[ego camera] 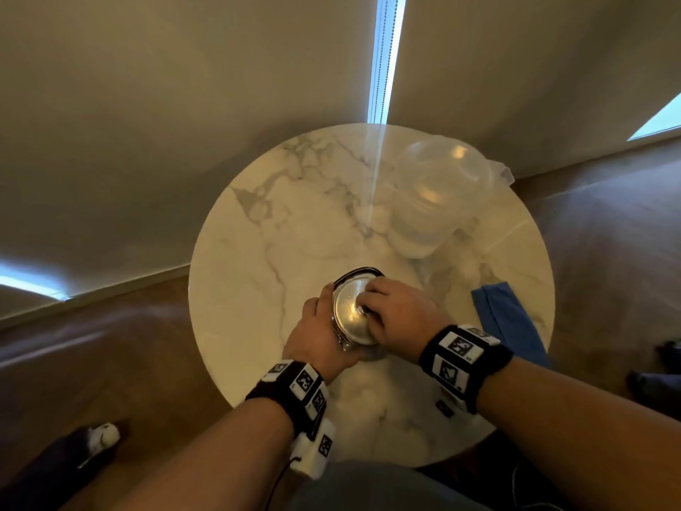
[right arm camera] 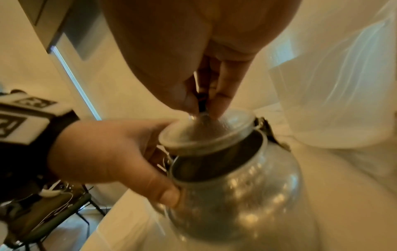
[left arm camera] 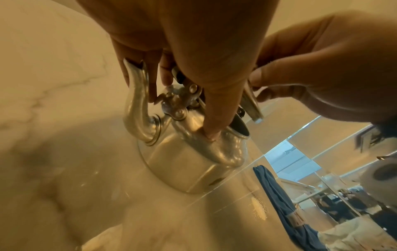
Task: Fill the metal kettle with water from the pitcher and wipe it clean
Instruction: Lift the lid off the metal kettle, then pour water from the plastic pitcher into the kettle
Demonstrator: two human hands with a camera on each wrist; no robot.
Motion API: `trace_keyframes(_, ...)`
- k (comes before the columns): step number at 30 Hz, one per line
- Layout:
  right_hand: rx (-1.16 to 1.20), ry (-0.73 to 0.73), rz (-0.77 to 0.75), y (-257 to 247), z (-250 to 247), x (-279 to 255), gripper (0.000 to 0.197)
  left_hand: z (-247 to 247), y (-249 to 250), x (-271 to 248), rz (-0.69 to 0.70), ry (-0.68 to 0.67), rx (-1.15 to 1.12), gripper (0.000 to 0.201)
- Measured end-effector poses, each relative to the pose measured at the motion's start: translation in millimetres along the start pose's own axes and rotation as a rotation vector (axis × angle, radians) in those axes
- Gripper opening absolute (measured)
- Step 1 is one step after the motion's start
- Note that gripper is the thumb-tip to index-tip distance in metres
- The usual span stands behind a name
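The metal kettle [ego camera: 346,341] [left arm camera: 193,152] [right arm camera: 236,195] stands on the round marble table [ego camera: 258,252], its black handle folded back. My left hand [ego camera: 320,326] [right arm camera: 111,152] grips the kettle's neck and left side, thumb on the shoulder. My right hand [ego camera: 372,307] [right arm camera: 201,101] pinches the knob of the lid [ego camera: 350,311] [right arm camera: 206,134]. The lid hangs tilted just above the open mouth, which looks dark inside. The clear plastic pitcher [ego camera: 435,193] [right arm camera: 333,84] holding water stands behind and to the right. A folded blue cloth [ego camera: 508,319] [left arm camera: 275,191] lies to the right.
The table's near edge is just in front of my body. Its left half and far side are bare marble. The floor around is brown, with a dark object at lower left [ego camera: 73,455] and a wall close behind the table.
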State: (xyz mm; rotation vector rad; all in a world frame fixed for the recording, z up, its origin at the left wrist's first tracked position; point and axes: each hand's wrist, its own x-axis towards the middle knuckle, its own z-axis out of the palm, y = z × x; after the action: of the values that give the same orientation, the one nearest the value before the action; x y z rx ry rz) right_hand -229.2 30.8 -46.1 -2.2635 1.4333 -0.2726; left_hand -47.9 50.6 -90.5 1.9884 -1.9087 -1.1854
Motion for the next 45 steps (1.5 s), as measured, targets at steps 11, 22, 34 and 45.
trace_keyframes(11,0.036,-0.166,0.358,68,-1,-94,0.014,2,-3,-1,-0.040,0.086,0.027,0.132)
trace_keyframes(22,-0.065,-0.391,0.331,87,56,-90,0.025,4,3,-4,-0.099,0.138,0.046,0.132)
trace_keyframes(34,0.209,0.391,0.282,94,-161,-13,0.024,8,14,-16,-0.089,0.156,0.108,0.104)
trace_keyframes(45,0.110,0.050,0.538,166,-169,52,0.079,14,32,-34,-0.051,0.295,0.139,0.089)
